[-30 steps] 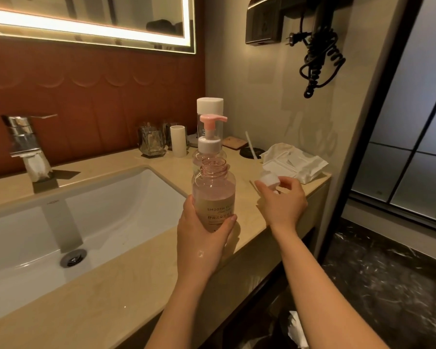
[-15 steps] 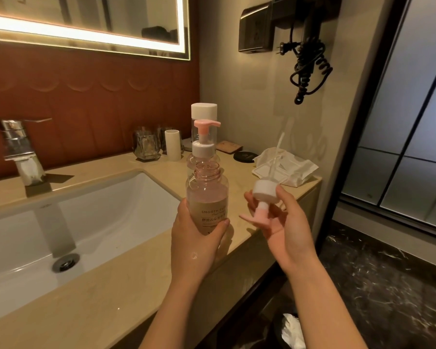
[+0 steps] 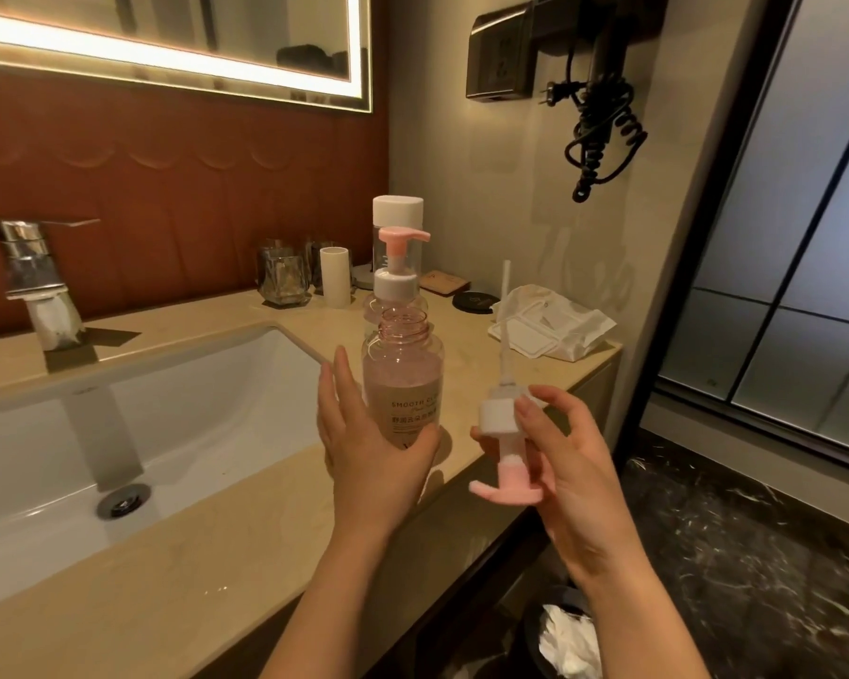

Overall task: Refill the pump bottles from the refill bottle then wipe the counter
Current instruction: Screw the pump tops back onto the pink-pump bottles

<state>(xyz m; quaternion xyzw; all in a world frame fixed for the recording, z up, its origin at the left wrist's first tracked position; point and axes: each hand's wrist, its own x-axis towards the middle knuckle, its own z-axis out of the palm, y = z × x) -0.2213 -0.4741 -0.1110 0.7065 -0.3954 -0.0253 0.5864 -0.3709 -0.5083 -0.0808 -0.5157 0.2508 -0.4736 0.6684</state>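
Since half a second back, the left grip (image 3: 363, 433) has loosened. Its fingers now stand straight up along the left side of the open bottle (image 3: 403, 374), thumb laid across the lower front, where before they wrapped it. The right grip (image 3: 574, 463) pinches the pump head (image 3: 500, 419) at its white collar, as it did then.

The beige counter (image 3: 192, 580) runs from lower left to centre right. A faucet (image 3: 35, 281) and white sink (image 3: 192, 409) sit at left under a lit mirror (image 3: 167, 41). Farther back I see glass cups (image 3: 283, 281), a white cup (image 3: 336, 276) and a second pump bottle (image 3: 395, 281) with a white-capped bottle (image 3: 398, 213) behind it, then a white packet (image 3: 555, 323). A hair dryer (image 3: 604, 115) hangs on the wall, upper right.

The open bottle is upright at centre frame, mouth up, part full of pink liquid; its base is hidden by the grip. The pump head is upside down with its long axis near vertical, the pink nozzle at the bottom and the tube pointing up.
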